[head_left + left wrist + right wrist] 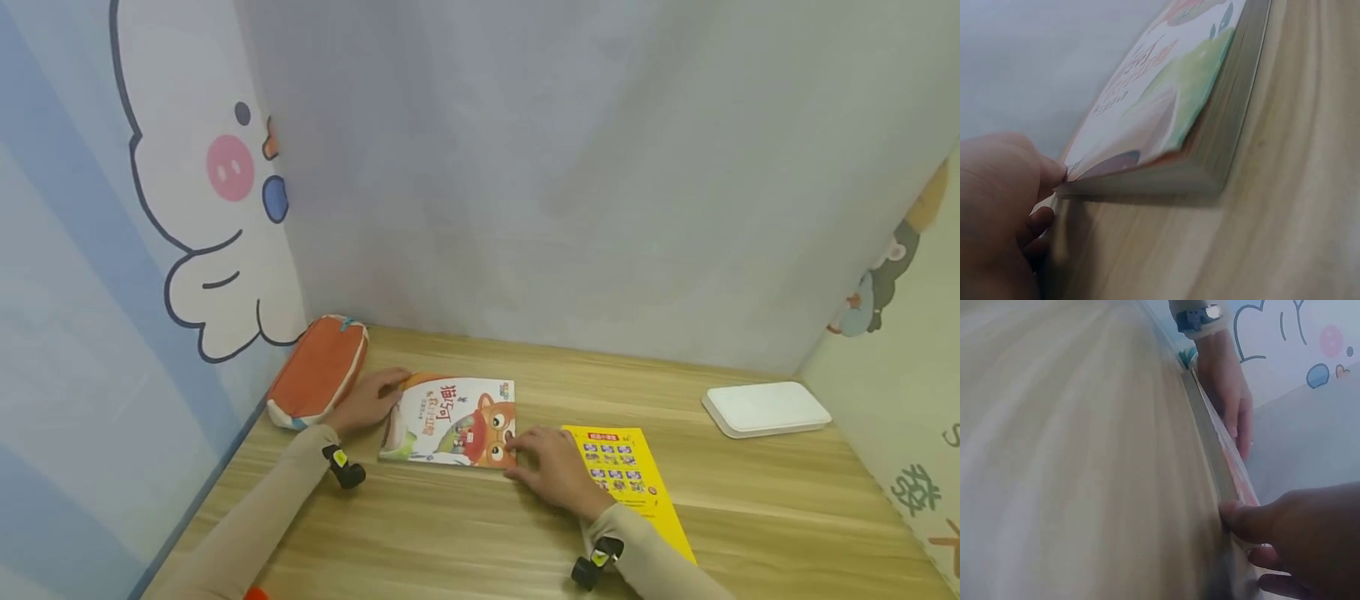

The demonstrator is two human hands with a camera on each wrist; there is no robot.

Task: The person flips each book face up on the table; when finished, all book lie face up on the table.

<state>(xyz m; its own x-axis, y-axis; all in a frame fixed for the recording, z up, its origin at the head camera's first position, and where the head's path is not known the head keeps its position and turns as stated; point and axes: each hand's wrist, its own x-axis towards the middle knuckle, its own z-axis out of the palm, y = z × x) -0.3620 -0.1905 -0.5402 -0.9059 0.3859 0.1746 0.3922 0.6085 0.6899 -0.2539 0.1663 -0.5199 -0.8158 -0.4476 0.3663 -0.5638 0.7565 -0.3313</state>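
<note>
A thick picture book point(450, 421) with an orange cartoon cover lies flat on the wooden table point(465, 533). My left hand point(371, 400) rests at its far left corner, fingers fairly straight along the edge. In the left wrist view the thumb point(1050, 174) touches the cover's corner of the book point(1166, 94). My right hand point(551, 471) touches the near right corner. In the right wrist view its thumb point(1241, 520) presses the book's side edge point(1210, 450), and the left hand point(1232, 400) lies further along that edge.
An orange pencil case point(318, 371) lies by the left wall, just behind my left hand. A yellow booklet point(626, 483) lies partly under my right wrist. A white flat box point(765, 408) sits at the far right. Walls close in the table on three sides.
</note>
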